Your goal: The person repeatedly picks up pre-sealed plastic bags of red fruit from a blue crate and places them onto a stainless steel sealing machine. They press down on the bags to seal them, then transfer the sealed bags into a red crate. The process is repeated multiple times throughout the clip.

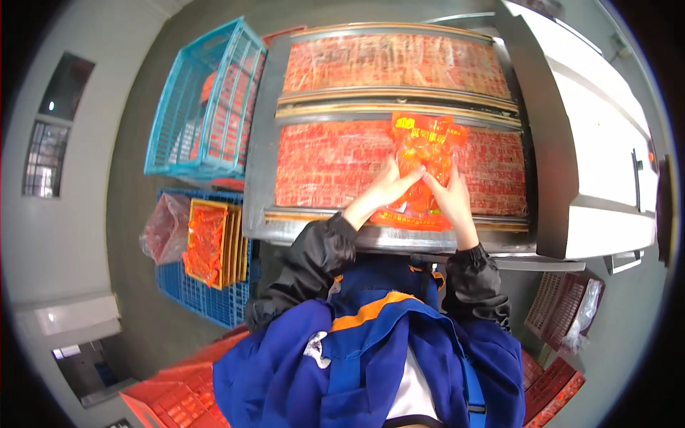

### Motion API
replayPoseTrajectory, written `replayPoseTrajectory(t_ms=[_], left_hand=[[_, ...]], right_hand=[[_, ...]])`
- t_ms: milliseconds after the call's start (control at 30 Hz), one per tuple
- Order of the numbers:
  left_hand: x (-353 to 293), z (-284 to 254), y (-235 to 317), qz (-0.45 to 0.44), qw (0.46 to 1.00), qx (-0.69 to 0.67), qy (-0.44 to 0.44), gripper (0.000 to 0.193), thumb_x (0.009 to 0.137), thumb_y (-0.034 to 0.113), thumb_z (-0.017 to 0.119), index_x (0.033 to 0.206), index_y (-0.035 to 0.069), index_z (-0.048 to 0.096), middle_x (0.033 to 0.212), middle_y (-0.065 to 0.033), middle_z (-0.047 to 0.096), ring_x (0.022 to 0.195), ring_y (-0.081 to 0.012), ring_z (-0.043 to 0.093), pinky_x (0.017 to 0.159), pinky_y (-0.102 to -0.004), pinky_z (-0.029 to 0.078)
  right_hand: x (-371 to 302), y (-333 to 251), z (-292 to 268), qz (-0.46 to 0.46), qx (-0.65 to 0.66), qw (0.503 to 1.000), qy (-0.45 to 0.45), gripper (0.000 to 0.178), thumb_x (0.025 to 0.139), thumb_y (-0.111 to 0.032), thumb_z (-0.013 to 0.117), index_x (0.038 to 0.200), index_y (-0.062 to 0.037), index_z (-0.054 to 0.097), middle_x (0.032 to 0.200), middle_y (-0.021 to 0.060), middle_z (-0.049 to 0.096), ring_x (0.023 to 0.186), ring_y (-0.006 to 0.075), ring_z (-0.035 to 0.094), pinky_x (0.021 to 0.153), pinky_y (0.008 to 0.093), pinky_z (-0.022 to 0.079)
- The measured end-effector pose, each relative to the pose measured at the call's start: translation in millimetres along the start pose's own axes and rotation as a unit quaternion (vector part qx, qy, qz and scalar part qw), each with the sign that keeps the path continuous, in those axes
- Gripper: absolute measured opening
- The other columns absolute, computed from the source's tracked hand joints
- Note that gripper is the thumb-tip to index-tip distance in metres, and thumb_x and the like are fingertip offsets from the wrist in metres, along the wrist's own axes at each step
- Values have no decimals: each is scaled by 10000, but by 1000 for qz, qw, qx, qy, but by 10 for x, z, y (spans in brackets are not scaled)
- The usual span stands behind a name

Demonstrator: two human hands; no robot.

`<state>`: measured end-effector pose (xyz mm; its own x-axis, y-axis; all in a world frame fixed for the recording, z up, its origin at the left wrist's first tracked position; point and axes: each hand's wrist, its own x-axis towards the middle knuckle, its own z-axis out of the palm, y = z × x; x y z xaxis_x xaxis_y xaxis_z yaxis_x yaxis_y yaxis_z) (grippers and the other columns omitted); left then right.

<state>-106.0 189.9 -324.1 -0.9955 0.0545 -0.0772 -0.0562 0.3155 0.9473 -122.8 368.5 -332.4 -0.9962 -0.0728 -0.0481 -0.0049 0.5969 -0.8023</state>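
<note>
A red-orange plastic food pouch (422, 143) with yellow markings lies over the right part of the nearer bed of a metal machine, with a red patterned surface (321, 164). My left hand (391, 184) grips the pouch from its left side, thumb on top. From the right, my right hand (451, 196) holds it too, its thumb beside the left one. The fingers at the pouch's edges are partly hidden. A second bed (392, 64), worn and red-striped, lies farther back behind a pair of sealing bars (399, 100).
The machine's white raised cover (599, 143) stands at the right. At the left are a light-blue crate (203, 107) with red packs and a yellow crate (205, 239) of orange-red pouches on a blue one (168, 282). Red crates (171, 399) flank me; maroon crates (553, 307) sit right.
</note>
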Motion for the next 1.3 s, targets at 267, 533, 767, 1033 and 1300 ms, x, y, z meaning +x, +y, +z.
replayPoseTrajectory(t_ms=[267, 533, 767, 1033, 1300], left_hand=[[-163, -317, 27, -1, 971, -191, 142, 363, 732, 153, 750, 1016, -35, 624, 954, -75, 677, 857, -151, 643, 753, -299, 519], [-1470, -2095, 1453, 213, 931, -242, 172, 657, 536, 137, 867, 1070, -70, 543, 993, -162, 654, 888, -225, 641, 738, -339, 531], [-4934, -2063, 3215, 13, 800, 307, 515, 741, 448, 376, 869, 956, -80, 580, 980, -242, 636, 878, -290, 648, 733, -337, 533], [-7108, -1218, 3642, -142, 439, 364, 809, 660, 515, 319, 837, 980, -65, 569, 966, -207, 642, 857, -264, 648, 730, -330, 532], [-8818, -1662, 3289, -71, 245, 192, 947, 581, 582, 261, 805, 1005, -50, 558, 952, -173, 649, 836, -239, 648, 727, -324, 530]], right_hand=[[160, -416, 154, -25, 347, 908, -235, 600, 821, -60, 640, 1334, -21, 332, 1132, 92, 575, 977, 170, 584, 804, 303, 493], [-641, -2414, 459, -180, 470, 841, -198, 643, 839, -159, 621, 1392, -68, 304, 1294, 127, 466, 1185, 246, 466, 992, 441, 387], [-2331, -4796, 1058, -314, 544, 588, -510, 454, 873, -173, 582, 1275, -19, 438, 1197, 106, 534, 1118, 217, 516, 949, 381, 426], [-4696, -6537, 1429, -512, 393, 176, -743, 402, 882, -201, 579, 1222, -8, 486, 1109, 83, 586, 1078, 192, 536, 933, 348, 431], [-6642, -6459, 1974, -853, -238, -114, -451, 482, 791, -314, 675, 1179, -61, 545, 998, 56, 624, 913, 167, 573, 833, 322, 468]])
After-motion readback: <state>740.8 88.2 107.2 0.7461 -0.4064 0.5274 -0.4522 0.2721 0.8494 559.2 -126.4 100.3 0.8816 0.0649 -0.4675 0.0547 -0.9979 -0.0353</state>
